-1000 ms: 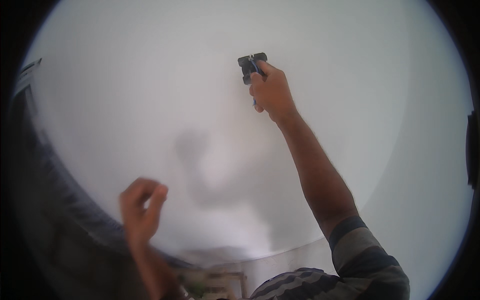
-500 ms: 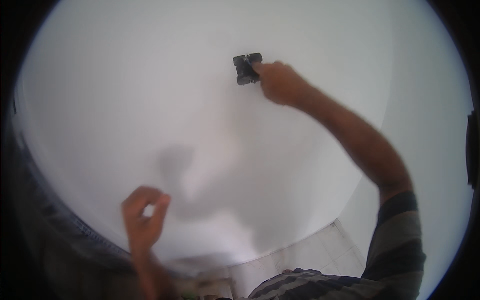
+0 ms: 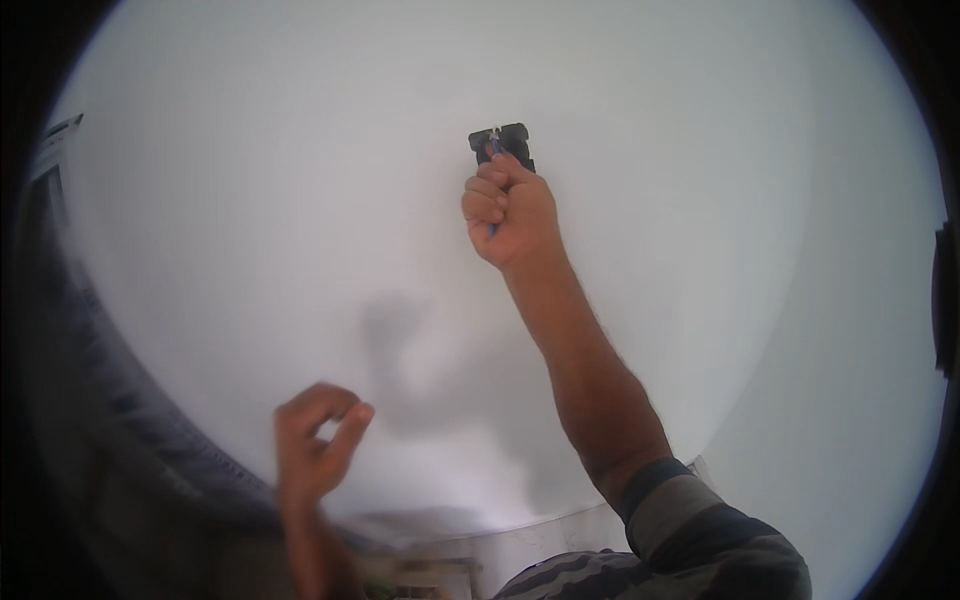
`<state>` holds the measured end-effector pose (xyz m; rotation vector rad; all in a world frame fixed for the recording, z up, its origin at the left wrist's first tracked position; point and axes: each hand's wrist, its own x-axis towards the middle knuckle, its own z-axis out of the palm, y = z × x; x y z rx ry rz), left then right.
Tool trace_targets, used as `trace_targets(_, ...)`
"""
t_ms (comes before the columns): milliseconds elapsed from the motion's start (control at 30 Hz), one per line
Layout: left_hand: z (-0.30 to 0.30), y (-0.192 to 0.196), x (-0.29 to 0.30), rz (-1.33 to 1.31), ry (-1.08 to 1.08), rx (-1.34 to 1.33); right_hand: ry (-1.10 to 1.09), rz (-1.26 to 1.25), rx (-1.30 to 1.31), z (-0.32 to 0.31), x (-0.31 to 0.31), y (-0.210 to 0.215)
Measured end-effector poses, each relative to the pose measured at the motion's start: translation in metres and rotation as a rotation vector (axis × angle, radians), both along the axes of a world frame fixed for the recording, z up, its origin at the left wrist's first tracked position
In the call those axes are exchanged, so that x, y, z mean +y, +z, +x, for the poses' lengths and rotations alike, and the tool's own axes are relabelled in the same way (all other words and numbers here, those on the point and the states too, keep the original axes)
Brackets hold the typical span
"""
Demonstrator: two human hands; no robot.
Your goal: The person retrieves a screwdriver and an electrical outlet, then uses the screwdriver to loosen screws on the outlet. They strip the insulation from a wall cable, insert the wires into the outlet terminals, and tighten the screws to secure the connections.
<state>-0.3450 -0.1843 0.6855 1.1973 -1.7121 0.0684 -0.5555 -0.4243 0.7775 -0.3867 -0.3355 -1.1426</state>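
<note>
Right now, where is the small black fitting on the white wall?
In the head view, the black fitting sits on the wall above centre, directly above the right hand, which holds a blue-handled tool against it.

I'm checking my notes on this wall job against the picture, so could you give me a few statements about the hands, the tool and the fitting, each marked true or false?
1. The right hand is closed in a fist around a thin blue-handled tool. True.
2. The tool's tip is at a small black fitting on the white wall. True.
3. The left hand presses flat on the wall. False: it is held low, away from the fitting, fingers curled.
4. The fitting is bright red. False: it is black.
5. The right arm wears a striped short sleeve. True.
</note>
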Motion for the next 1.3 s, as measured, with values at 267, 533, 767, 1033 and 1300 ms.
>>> trace_targets(267, 0.000, 0.008, 0.050, -0.108, 0.172, -0.045, -0.220, 0.178, 0.077, 0.016, 0.023, 0.025)
trace_targets(533, 0.025, 0.003, 0.109, -0.120, 0.373, -0.108, -0.185, 0.091, 0.186, 0.000, 0.010, 0.022)
trace_targets(767, 0.007, 0.016, 0.089, -0.127, 0.298, -0.141, -0.286, -0.040, 0.342, -0.012, -0.001, 0.016)
trace_targets(1033, 0.004, 0.003, 0.055, -0.054, 0.210, -0.087, -0.486, -0.295, 0.370, -0.040, 0.028, -0.018)
trace_targets(1300, -0.002, -0.017, 0.012, -0.013, 0.110, -0.043, -1.542, -0.851, 0.748, -0.036, 0.003, -0.042)
